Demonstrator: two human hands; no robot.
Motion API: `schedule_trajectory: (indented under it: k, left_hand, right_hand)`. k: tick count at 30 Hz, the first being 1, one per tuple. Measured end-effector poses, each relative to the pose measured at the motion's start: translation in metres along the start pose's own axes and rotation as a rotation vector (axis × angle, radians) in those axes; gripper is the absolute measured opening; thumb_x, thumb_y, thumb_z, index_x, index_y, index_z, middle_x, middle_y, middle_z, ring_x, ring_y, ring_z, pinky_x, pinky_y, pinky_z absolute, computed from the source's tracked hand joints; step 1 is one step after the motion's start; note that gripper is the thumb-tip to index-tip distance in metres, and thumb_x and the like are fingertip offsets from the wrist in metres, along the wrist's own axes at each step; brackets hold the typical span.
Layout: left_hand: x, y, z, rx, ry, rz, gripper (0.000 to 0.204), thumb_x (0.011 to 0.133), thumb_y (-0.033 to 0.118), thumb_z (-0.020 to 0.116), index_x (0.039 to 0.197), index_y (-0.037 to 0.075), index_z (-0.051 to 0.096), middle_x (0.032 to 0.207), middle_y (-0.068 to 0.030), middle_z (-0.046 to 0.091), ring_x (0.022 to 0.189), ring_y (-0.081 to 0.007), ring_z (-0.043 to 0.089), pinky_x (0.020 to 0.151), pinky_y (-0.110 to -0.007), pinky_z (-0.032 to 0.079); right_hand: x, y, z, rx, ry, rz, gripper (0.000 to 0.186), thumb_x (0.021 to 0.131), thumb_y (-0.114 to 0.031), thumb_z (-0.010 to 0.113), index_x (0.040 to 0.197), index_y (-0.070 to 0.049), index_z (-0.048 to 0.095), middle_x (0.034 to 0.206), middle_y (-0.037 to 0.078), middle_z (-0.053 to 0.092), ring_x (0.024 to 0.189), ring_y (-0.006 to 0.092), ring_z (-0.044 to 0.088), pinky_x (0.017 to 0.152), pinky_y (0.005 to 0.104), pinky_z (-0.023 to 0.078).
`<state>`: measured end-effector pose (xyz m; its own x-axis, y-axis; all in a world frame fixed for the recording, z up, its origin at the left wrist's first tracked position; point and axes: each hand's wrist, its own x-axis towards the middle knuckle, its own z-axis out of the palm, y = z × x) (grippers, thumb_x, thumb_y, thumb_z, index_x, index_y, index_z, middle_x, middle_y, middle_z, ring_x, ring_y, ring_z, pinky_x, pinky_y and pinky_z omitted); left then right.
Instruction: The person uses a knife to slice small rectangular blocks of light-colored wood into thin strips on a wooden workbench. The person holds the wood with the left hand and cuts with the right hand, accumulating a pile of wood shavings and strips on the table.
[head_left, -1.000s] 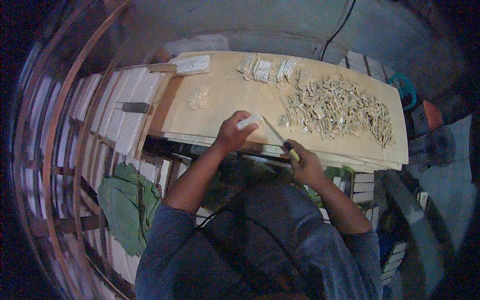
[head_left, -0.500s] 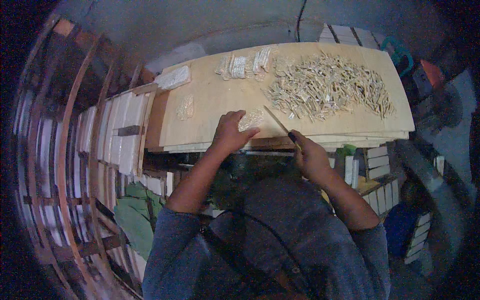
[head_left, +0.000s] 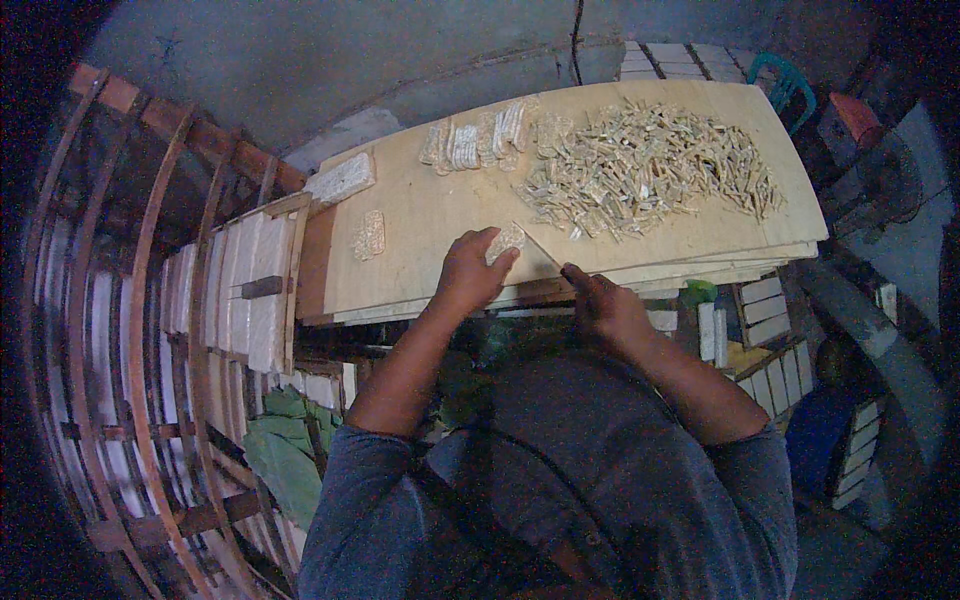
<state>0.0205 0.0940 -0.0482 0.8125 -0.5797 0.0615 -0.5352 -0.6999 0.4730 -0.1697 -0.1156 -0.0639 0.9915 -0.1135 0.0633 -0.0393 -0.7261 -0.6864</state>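
My left hand [head_left: 473, 268] is curved around the left side of a pale, grainy slice [head_left: 509, 240] that looks like tempeh, holding it flat on the wooden board [head_left: 420, 240]. My right hand [head_left: 607, 306] grips the dark handle of a knife [head_left: 540, 246]. Its thin blade points away and to the left, along the slice's right edge. Beyond the knife, to the right, spreads a wide heap of thin cut tempeh strips [head_left: 655, 165]. Another slice [head_left: 369, 235] lies alone on the left, and several overlapping slices [head_left: 465, 147] rest at the far edge.
A whitish block [head_left: 341, 178] sits at the board's far left corner. Slatted wooden racks [head_left: 235, 285] with white slabs stand to the left, with green leaves [head_left: 285, 445] below. Stacked white blocks [head_left: 765, 315] are under the right end. A teal chair [head_left: 785, 85] stands behind.
The knife has moved left, from beside the slice to its right edge. My left hand has closed in on the slice, its thumb and fingers nearer together. The view has shifted slightly.
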Motion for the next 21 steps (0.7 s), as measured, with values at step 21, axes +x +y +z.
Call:
schedule_trajectory:
  k: [21]
  left_hand:
    - [0.0, 0.019, -0.006, 0.148, 0.076, 0.345, 0.028, 0.095, 0.019, 0.068, 0.116, 0.0, 0.072, 0.114, -0.0203, 0.07, 0.105, -0.0412, 0.063, 0.096, -0.05, 0.052]
  right_hand:
    - [0.048, -0.031, -0.004, -0.142, -0.176, 0.068, 0.063, 0.097, -0.018, 0.06, 0.158, -0.021, 0.043, 0.109, 0.019, 0.069, 0.089, 0.0408, 0.072, 0.075, 0.0543, 0.059]
